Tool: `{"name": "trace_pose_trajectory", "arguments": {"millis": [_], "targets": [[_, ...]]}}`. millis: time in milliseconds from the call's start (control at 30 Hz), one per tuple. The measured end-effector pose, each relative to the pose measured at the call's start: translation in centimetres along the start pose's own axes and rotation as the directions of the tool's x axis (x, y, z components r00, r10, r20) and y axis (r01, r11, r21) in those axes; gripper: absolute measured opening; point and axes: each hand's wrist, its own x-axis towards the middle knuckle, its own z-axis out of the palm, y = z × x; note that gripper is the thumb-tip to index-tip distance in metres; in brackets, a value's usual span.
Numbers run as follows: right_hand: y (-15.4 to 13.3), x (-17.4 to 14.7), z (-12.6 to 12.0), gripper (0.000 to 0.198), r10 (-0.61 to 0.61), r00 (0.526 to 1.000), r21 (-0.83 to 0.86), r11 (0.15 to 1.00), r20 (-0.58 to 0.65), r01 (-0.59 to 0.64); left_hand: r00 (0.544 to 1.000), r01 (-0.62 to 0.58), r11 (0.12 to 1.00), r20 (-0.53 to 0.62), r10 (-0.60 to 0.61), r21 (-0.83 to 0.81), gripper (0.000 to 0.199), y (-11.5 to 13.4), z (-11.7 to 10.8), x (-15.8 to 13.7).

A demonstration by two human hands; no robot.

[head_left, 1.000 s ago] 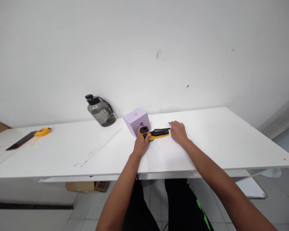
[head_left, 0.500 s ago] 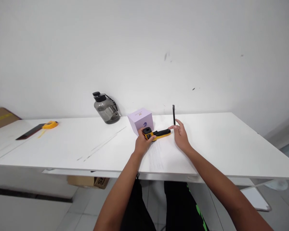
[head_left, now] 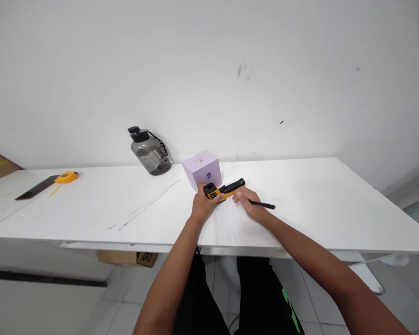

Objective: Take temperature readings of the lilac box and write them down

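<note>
Left grip (head_left: 201,204) clamped on yellow-black handheld tool (head_left: 226,190) | right grip (head_left: 250,203) clamped on black pen (head_left: 263,204) | lilac box (head_left: 204,174) behind tool, near worktop's (head_left: 321,204) back edge

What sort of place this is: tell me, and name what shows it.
Probably an indoor work area, perhaps a workshop or office: a long white table along a plain wall, with a yellow tape measure and a yellow-and-black handheld tool on it.

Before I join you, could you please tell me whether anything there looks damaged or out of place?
Dark streaks run across the white table left of the purple box, and dark smudges mark the wall; both stand out against pale surfaces.
</note>
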Motion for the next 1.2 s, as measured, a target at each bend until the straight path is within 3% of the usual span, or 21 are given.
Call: {"name": "trace_pose_trajectory", "arguments": {"millis": [133, 233, 367, 633, 1200], "targets": [[0.6, 0.0, 0.6, 0.058, 0.208, 0.97, 0.093, 0.971, 0.13, -0.221, 1.0, 0.001, 1.0, 0.001, -0.001, 0.009, 0.054, 0.1, -0.2, -0.1], [1.0, -0.3, 1.0, 0.05, 0.339, 0.916, -0.011, 0.939, 0.212, -0.345, 1.0, 0.007, 1.0, 0.0, -0.007, 0.012, 0.055, 0.1, -0.2, -0.1], [1.1, -0.5, 1.3, 0.054, 0.375, 0.911, -0.171, 0.922, 0.17, -0.347, 1.0, 0.016, 0.999, 0.003, -0.016, 0.043, 0.058, 0.0, -0.1, -0.1], [0.4, -0.3, 1.1, 0.041, 0.35, 0.912, -0.24, 0.924, 0.215, -0.298, 1.0, 0.007, 0.999, 0.011, -0.007, 0.052, 0.057, 0.2, -0.2, -0.2], [-0.1, -0.2, 1.1, 0.04, 0.405, 0.893, -0.196, 0.909, 0.196, -0.369, 1.0, 0.005, 0.996, 0.021, -0.007, 0.092, 0.057, 0.4, -0.1, -0.3]]}}
